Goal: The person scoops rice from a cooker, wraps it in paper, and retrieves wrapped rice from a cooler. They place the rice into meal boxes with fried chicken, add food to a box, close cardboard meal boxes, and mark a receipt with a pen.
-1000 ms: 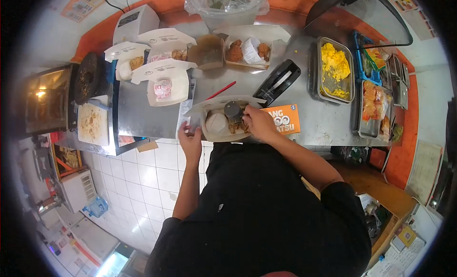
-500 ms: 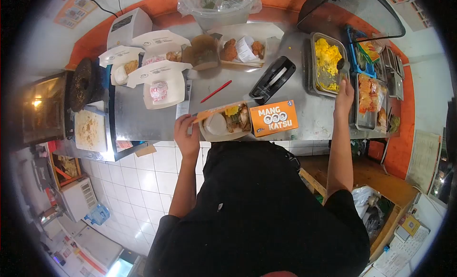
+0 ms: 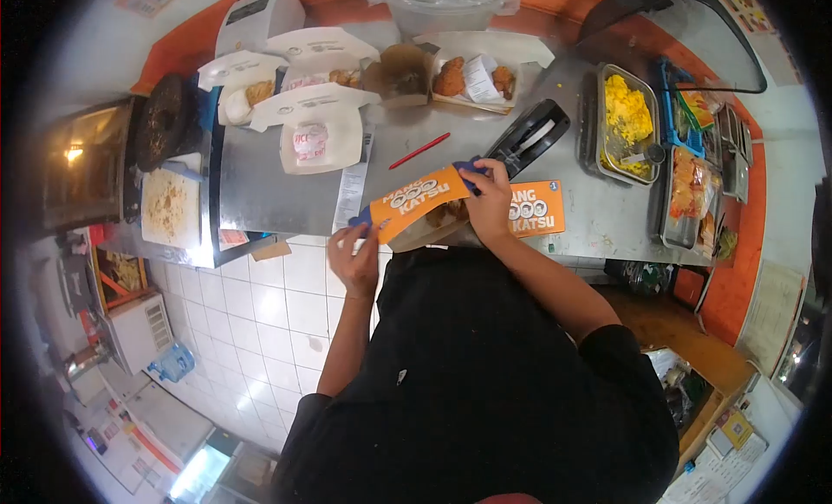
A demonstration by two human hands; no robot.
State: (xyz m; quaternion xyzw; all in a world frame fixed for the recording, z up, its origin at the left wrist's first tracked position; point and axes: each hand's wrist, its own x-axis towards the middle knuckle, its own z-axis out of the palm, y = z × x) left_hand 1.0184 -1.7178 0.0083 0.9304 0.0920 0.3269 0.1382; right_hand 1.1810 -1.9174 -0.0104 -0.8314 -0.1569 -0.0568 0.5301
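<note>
A takeout box [image 3: 422, 202] with an orange lid printed "MANG KATSU" sits at the counter's near edge, its lid bowed and partly lowered. My left hand [image 3: 355, 260] grips the lid's left corner between thumb and fingers. At the opposite corner, my right hand [image 3: 488, 201] pinches the lid near its blue flap. Some food shows beneath the lid's edge; the rest is hidden. A second orange box [image 3: 542, 211], closed, lies just right of my right hand and is partly covered by it. Behind that hand is a long black object [image 3: 530, 138] with a pale slot.
A red pen [image 3: 419, 150] lies mid-counter near a paper slip [image 3: 351, 192]. Open white boxes [image 3: 322, 130] with food stand at the back left. A fried-chicken box [image 3: 485, 71] is at the back. On the right are a yellow food tray [image 3: 628, 114] and an orange food tray [image 3: 689, 201].
My right hand has moved left from the yellow food tray to the box lid. The lid has swung over the food, which was exposed before. The view has shifted slightly.
</note>
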